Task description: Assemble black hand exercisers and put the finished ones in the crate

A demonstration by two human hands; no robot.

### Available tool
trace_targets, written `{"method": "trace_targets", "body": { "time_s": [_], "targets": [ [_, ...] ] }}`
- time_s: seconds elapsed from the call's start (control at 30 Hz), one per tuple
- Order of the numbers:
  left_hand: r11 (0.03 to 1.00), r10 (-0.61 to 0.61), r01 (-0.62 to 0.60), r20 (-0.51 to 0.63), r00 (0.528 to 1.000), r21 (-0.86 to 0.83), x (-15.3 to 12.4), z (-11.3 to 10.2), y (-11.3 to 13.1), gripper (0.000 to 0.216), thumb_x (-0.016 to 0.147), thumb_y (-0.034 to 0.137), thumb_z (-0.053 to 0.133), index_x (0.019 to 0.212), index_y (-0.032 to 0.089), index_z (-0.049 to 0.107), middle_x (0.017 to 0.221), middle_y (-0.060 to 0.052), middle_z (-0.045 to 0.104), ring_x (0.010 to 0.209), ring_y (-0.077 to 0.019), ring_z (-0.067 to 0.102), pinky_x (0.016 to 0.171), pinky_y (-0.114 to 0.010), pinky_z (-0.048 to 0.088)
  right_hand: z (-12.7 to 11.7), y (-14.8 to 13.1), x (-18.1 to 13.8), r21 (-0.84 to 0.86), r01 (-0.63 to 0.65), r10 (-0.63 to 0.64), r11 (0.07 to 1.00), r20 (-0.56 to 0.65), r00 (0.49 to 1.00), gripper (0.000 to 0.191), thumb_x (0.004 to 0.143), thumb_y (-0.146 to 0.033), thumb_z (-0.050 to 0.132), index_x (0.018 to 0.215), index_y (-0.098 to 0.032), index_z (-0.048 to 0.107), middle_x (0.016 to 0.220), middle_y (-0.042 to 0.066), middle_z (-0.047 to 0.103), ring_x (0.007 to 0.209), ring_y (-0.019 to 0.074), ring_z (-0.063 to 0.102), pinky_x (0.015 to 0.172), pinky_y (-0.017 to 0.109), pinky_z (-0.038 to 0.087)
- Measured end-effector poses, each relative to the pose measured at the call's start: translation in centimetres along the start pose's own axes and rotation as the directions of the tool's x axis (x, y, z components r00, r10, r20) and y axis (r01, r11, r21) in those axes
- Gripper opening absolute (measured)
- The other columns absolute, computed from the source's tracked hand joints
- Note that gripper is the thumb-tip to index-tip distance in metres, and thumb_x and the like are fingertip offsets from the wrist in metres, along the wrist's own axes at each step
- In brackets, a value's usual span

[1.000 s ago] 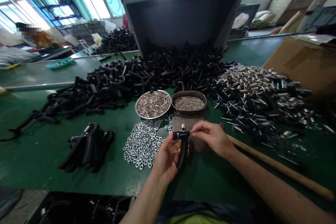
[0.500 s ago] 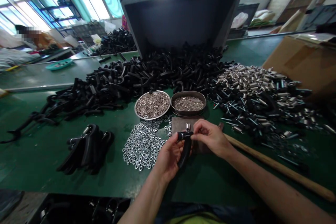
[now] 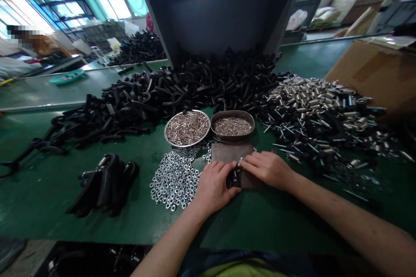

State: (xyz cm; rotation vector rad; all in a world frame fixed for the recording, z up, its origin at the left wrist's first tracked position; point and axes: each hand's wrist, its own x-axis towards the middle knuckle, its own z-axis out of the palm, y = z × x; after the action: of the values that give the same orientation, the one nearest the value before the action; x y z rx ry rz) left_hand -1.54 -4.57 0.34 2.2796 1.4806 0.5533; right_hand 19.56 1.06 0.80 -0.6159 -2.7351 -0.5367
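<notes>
My left hand (image 3: 213, 186) lies knuckles-up over a black curved handle (image 3: 234, 178), fingers closed around it, and only a small part of the handle shows between my hands. My right hand (image 3: 267, 168) rests beside it, fingertips pinched at the handle's top end, where a small metal piece glints. Both hands press down on a dark metal block (image 3: 231, 152) on the green table. A spread of silver nuts (image 3: 175, 175) lies just left of my left hand.
Two shallow metal dishes hold small parts: a round dish (image 3: 186, 127) and an oval dish (image 3: 232, 126). Behind them lies a big heap of black handles (image 3: 182, 88) spilling from a tilted grey bin (image 3: 224, 13). Silver springs (image 3: 312, 104) are heaped right, finished handles (image 3: 107, 184) left, a cardboard box (image 3: 377, 73) far right.
My hands have lowered the handle from upright in the air down onto the metal block. My left hand turned over it, knuckles up, and now covers most of it.
</notes>
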Motion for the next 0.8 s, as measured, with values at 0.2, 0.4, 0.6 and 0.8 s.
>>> {"method": "trace_targets", "body": {
  "time_s": [0.2,0.4,0.6,0.8],
  "targets": [
    [0.989,-0.146,0.145,-0.045,0.988,-0.005,0.0,0.4,-0.2,0.058,0.057,0.04,0.08,0.106,0.019,0.057,0.105,-0.007,0.061,0.099,-0.0265,0.053,0.084,-0.04,0.042,-1.8,-1.0,-8.8,-0.111,-0.654,0.656,0.748,0.27,0.705,0.026,0.085,-0.041,0.053,0.091,-0.016,0.058,0.086,0.009,0.061,0.077,0.0232,0.057,0.057,0.03,0.041],
    [0.988,-0.151,0.151,-0.016,0.988,0.015,0.5,0.3,-0.2,0.055,0.055,0.043,0.08,0.1,0.019,0.06,0.1,-0.006,0.06,0.098,-0.0257,0.054,0.084,-0.038,0.043,-3.8,-2.1,-8.4,0.093,-0.867,0.802,0.489,0.343,0.489,0.024,0.089,-0.037,0.04,0.09,-0.018,0.056,0.078,0.006,0.065,0.063,0.0211,0.062,0.052,0.031,0.045],
    [0.988,-0.151,0.152,-0.045,0.988,0.024,0.5,0.4,-0.1,0.057,0.053,0.043,0.08,0.101,0.018,0.06,0.102,-0.007,0.059,0.099,-0.0262,0.054,0.086,-0.038,0.043,-6.3,-3.6,-2.0,0.508,-0.682,0.723,0.526,0.154,0.673,0.037,0.094,-0.029,0.03,0.125,-0.021,0.049,0.1,0.007,0.069,0.079,0.0183,0.067,0.069,0.03,0.053],
    [0.988,-0.152,0.153,-0.04,0.988,0.024,0.5,0.4,-0.1,0.055,0.053,0.044,0.08,0.099,0.018,0.061,0.099,-0.007,0.06,0.098,-0.0261,0.054,0.085,-0.039,0.043,-6.4,-4.0,-1.1,0.435,-0.641,0.612,0.632,0.228,0.758,0.035,0.093,-0.024,0.034,0.123,-0.024,0.052,0.111,0.005,0.068,0.093,0.0189,0.067,0.08,0.032,0.054]
  ]
}}
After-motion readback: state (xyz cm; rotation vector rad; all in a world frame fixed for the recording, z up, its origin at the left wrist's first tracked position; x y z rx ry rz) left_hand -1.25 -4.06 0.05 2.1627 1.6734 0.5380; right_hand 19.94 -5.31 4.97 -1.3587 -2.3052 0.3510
